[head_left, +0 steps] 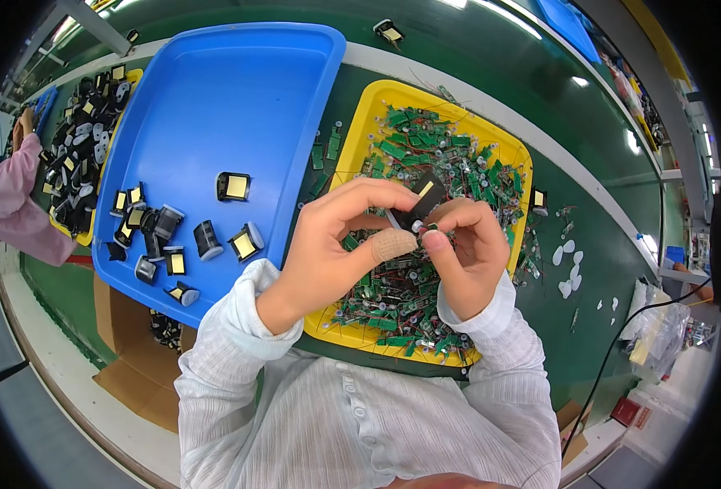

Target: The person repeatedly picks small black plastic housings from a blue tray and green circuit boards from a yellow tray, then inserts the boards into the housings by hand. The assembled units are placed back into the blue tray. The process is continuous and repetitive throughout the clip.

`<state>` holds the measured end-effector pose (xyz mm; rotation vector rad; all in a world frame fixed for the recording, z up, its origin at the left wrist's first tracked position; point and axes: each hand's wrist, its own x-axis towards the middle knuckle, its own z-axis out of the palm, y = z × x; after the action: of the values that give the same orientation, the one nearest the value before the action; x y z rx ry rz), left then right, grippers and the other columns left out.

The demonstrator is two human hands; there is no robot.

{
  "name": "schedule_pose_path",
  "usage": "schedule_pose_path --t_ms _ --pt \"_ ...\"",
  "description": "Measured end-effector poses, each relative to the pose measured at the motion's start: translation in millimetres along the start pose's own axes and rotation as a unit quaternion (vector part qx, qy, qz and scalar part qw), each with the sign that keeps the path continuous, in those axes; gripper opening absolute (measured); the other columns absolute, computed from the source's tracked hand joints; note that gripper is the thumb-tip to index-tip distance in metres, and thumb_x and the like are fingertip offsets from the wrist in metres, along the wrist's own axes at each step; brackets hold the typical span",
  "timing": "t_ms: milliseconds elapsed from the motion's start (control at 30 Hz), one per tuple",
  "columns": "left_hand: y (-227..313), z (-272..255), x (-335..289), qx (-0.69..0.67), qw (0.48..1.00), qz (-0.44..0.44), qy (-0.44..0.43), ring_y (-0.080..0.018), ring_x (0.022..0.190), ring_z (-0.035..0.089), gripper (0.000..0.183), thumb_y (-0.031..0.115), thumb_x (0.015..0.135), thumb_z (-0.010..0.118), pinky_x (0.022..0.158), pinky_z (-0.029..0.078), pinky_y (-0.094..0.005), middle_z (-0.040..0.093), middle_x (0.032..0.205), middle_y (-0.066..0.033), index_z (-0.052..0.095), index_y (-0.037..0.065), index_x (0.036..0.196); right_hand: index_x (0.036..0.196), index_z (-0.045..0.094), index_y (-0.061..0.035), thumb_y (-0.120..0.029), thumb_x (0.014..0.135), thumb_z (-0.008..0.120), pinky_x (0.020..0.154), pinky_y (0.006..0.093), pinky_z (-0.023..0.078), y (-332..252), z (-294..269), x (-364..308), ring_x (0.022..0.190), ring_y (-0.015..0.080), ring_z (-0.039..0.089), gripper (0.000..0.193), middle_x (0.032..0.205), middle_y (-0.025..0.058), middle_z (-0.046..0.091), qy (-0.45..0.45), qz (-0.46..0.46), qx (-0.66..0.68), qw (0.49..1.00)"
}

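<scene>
My left hand [328, 244] grips a small black plastic housing [430, 189] with a pale yellow pad on it, between fingers and thumb. A tan bandage wraps the left thumb. Close against the housing's near end, my right hand [476, 253] pinches a small circuit board, mostly hidden by the fingertips; a round silver part [417, 226] and a bit of red wire show there. Both hands are above a yellow tray [352, 138] heaped with green circuit boards [393, 314] carrying thin wires and round silver parts.
Left of me, a blue tray [238, 90] holds several black housings [206, 240]. Farther left, another yellow tray is piled with housings [79, 155], beside a person in a pink sleeve [10, 191]. White scraps [572, 273] and a black cable [621, 334] lie right. A cardboard box [136, 367] stands below.
</scene>
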<state>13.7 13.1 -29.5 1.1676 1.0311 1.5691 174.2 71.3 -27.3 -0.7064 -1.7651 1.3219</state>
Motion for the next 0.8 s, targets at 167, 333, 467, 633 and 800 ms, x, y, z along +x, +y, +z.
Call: schedule_pose_path --t_ms 167,333,467,633,800 --pt "-0.3 0.3 -0.9 0.053 0.998 0.036 0.002 -0.0184 0.091 0.059 0.027 0.008 0.073 0.070 0.074 0.052 -0.0287 0.058 0.100 -0.0117 0.060 0.000 0.096 0.080 0.052 -0.0028 0.001 0.072 0.066 0.060 0.0264 0.041 1.0 -0.2 1.0 0.064 0.0167 0.053 0.017 0.073 0.0086 0.055 0.016 -0.085 -0.071 0.994" --pt "-0.5 1.5 -1.2 0.076 0.996 0.051 0.013 -0.0189 0.090 0.060 0.026 0.007 0.072 0.071 0.073 0.053 -0.0287 0.058 0.100 -0.0115 0.060 0.000 0.094 0.080 0.052 -0.0030 0.003 0.069 0.066 0.062 0.0279 0.041 -1.9 -2.9 1.3 0.065 0.0189 0.052 0.019 0.073 0.0086 0.055 0.003 -0.120 -0.128 0.985" --pt "-0.4 2.3 -1.0 0.086 0.995 0.057 0.016 -0.0185 0.090 0.060 0.025 0.008 0.072 0.070 0.072 0.053 -0.0280 0.058 0.100 -0.0116 0.060 0.001 0.094 0.079 0.053 -0.0027 0.002 0.067 0.067 0.061 0.0292 0.042 -4.8 -3.7 0.4 0.065 0.0206 0.053 0.019 0.072 0.0089 0.055 0.002 -0.125 -0.150 0.981" --pt "-1.9 3.8 -2.4 0.095 0.993 0.065 0.023 -0.0181 0.089 0.059 0.020 0.005 0.074 0.066 0.071 0.052 -0.0270 0.058 0.099 -0.0113 0.059 0.001 0.092 0.080 0.052 -0.0022 0.006 0.067 0.064 0.064 0.0287 0.042 -7.4 -4.1 0.9 0.069 0.0189 0.052 0.020 0.074 0.0091 0.055 -0.033 -0.152 -0.172 0.973" --pt "-4.2 5.6 -5.1 0.058 0.997 0.057 0.006 -0.0183 0.090 0.057 0.017 0.003 0.077 0.061 0.072 0.051 -0.0269 0.056 0.098 -0.0122 0.055 -0.001 0.093 0.080 0.052 -0.0025 0.004 0.067 0.065 0.062 0.0289 0.041 -4.6 -1.9 2.6 0.067 0.0187 0.051 0.019 0.074 0.0090 0.055 -0.038 -0.201 -0.162 0.965"
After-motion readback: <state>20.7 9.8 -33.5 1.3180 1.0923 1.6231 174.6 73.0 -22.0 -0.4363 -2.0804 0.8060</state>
